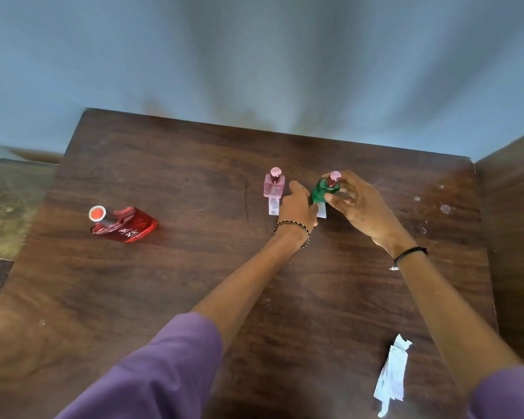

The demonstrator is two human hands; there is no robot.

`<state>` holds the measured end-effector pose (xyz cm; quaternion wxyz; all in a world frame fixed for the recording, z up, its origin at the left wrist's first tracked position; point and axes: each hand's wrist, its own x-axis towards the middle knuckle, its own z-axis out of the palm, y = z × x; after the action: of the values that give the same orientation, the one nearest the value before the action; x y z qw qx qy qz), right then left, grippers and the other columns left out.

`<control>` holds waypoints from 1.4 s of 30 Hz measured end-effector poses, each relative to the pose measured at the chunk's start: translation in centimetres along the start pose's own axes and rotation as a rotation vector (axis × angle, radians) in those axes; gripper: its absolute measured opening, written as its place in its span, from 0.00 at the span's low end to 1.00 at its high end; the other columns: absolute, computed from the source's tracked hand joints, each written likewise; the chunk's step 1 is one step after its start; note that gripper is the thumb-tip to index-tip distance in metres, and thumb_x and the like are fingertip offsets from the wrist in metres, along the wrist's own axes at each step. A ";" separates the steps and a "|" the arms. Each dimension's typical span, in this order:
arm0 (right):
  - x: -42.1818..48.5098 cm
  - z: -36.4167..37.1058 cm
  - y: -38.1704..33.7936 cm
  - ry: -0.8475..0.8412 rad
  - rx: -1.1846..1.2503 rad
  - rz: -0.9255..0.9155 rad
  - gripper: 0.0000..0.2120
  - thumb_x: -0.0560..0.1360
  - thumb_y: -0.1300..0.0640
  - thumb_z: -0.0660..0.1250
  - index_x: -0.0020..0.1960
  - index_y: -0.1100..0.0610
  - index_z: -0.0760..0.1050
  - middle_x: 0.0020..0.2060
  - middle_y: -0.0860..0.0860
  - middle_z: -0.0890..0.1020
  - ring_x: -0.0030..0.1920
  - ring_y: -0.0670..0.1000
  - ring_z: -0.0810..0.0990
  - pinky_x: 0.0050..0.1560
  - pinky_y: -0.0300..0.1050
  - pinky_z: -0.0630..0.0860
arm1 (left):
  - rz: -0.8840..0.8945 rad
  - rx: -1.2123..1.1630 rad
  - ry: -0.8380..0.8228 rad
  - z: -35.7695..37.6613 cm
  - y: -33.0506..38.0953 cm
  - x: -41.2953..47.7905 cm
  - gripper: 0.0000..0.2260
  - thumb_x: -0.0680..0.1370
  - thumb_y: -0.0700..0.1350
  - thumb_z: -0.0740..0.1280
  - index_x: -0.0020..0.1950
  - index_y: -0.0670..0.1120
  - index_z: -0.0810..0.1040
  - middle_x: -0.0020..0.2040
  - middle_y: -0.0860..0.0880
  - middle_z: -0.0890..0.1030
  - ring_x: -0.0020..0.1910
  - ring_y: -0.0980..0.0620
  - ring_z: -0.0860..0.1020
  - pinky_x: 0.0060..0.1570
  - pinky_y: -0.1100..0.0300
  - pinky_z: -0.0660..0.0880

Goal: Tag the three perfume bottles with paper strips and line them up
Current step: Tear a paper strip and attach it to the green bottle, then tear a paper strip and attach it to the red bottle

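Observation:
A green perfume bottle (322, 191) with a pink cap stands tilted near the table's far middle. My right hand (360, 204) grips it at the cap and side. My left hand (298, 205) touches its lower left side, over a white paper strip (321, 210) under the bottle. Just left stands a pink bottle (274, 185) with a paper strip (273, 206) sticking out from under it toward me. A red bottle (124, 225) with a silver-rimmed cap stands apart at the left.
A pile of spare white paper strips (392, 373) lies near the front right. The wooden table (164, 282) ends at a blue wall behind; a wooden panel (511, 222) rises along the right edge.

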<state>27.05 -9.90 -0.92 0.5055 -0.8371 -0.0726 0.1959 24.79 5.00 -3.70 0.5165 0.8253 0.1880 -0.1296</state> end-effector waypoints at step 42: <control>-32.2 3.3 9.0 0.180 -0.280 0.229 0.38 0.67 0.57 0.82 0.73 0.50 0.70 0.69 0.49 0.78 0.68 0.53 0.78 0.66 0.46 0.75 | 0.740 1.044 -0.613 4.0 -8.2 -22.5 0.29 0.80 0.50 0.60 0.80 0.51 0.53 0.81 0.52 0.47 0.80 0.51 0.46 0.76 0.47 0.47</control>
<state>-4.34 -21.74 -1.95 0.3631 -0.9161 0.0422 0.1647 0.94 0.69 -2.84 0.0935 0.9011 -0.3451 -0.2454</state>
